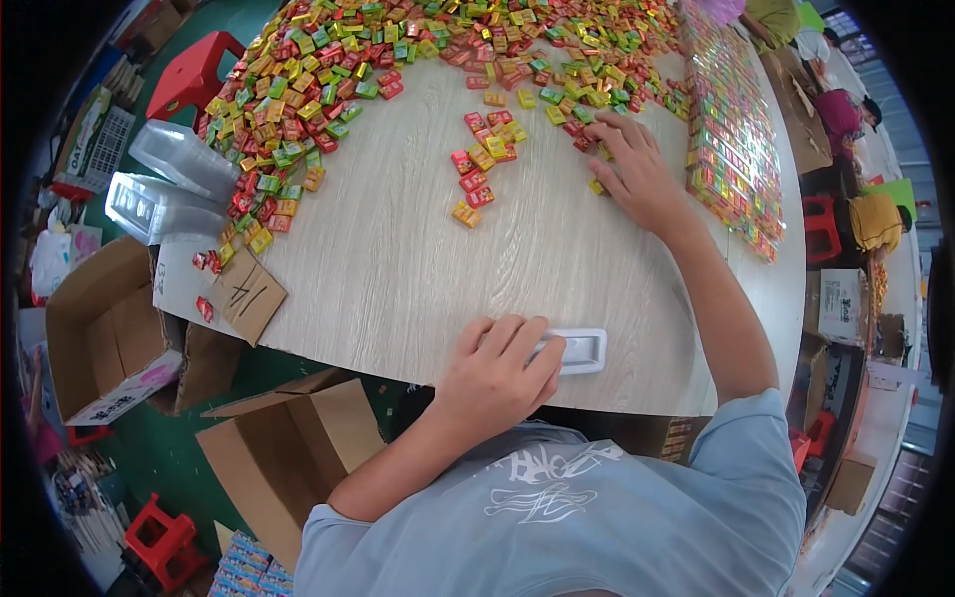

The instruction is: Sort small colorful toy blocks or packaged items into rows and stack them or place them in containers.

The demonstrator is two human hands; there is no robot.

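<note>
Left hand [494,386]: we have it low over the near edge of the table [398,249], fingers curled across the left end of a white tray [601,350]. Can't tell whether that grip is pinching the tray or just resting on it; our fingers hide the contact. Tray's right end shows. Right hand [640,182]: reached out, grip relaxed, thumb and fingers apart, just over a few small boxes at the near fringe of the pile [468,45]. Between pile and tray we've got a loose cluster of red and yellow boxes [485,164]. Wrapped block of boxes [734,139] sits right of our right hand; clear plastic containers [164,207] at the table's left edge.
</note>
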